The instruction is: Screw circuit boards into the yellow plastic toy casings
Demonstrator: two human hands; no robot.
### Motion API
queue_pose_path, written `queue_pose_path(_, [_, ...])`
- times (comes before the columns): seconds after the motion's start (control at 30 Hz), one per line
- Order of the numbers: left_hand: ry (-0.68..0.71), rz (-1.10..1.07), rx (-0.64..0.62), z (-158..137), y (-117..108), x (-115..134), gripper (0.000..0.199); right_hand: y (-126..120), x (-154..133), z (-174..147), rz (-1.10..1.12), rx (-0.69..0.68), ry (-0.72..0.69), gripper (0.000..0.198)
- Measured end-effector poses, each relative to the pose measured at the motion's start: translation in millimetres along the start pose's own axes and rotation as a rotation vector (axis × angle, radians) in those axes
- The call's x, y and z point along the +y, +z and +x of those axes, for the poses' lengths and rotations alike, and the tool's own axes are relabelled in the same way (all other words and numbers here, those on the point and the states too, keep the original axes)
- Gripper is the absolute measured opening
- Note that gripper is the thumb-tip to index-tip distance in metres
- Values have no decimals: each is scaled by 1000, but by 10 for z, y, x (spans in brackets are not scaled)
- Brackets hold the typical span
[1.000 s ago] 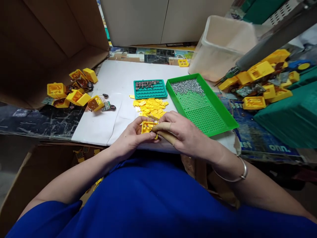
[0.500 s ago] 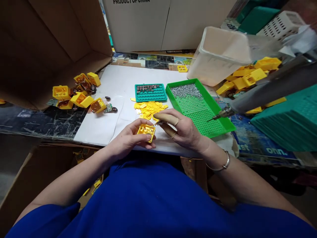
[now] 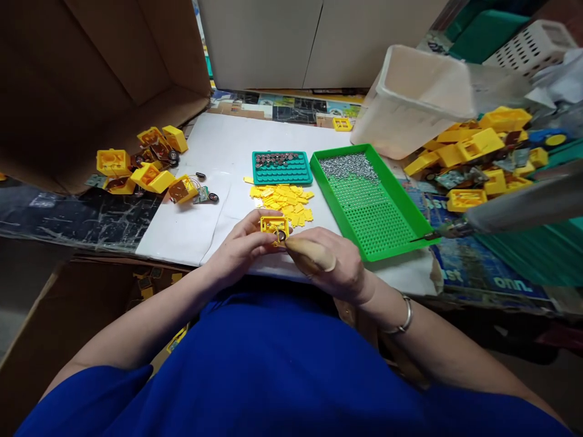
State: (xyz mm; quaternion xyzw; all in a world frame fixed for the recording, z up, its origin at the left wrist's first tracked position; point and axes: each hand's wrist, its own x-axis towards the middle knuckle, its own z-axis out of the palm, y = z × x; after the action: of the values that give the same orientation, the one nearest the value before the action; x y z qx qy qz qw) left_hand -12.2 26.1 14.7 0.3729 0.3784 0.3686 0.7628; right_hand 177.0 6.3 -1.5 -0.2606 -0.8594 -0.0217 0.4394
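Note:
My left hand (image 3: 239, 246) grips a small open yellow plastic casing (image 3: 272, 223) by its left side, with the hollow facing up. Thin wires and small parts lie in the casing, and a round dark part (image 3: 280, 235) sits at its lower right corner. Against that corner press the fingers of my right hand (image 3: 334, 258), which wear beige finger covers. They are closed together, and whatever they pinch is hidden. Just beyond the casing lies a pile of flat yellow plastic pieces (image 3: 285, 199).
Behind the pile is a teal tray (image 3: 280, 177) of round dark parts. A green tray (image 3: 396, 212) of screws lies right, under a grey power screwdriver's tip (image 3: 449, 230). Yellow casings (image 3: 152, 179) lie left, more (image 3: 478, 145) right by a clear bin (image 3: 405, 109). A cardboard box (image 3: 136, 67) stands left.
My right hand has come down and closer, from holding a small part on wires above the casing to pressing at its corner. The casing is turned slightly. The screwdriver appears farther right and lower.

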Motion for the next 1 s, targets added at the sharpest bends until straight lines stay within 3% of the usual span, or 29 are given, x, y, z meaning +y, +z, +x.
queue_pose_path(0.2, [41,26,-4,7,-2,-35,36,-41,-4,28,-108,-44,-212,27])
queue_pose_path(0.3, [63,41,-7,9,12,-61,29,-38,-5,24,-17,-48,-80,23])
queue_pose_path(0.43, [60,78,11,21,14,-82,27,-59,27,67,11,-156,70,19])
queue_pose_path(0.63, [-44,-102,-56,50,3,-66,27,-51,77,185,-8,-249,201,33])
queue_pose_path(0.87, [-6,-122,-30,55,-10,-93,33,103,33,156,-62,-240,329,37])
queue_pose_path(1.0, [63,-62,7,62,-18,-160,36,213,-34,130,-214,-155,344,35])
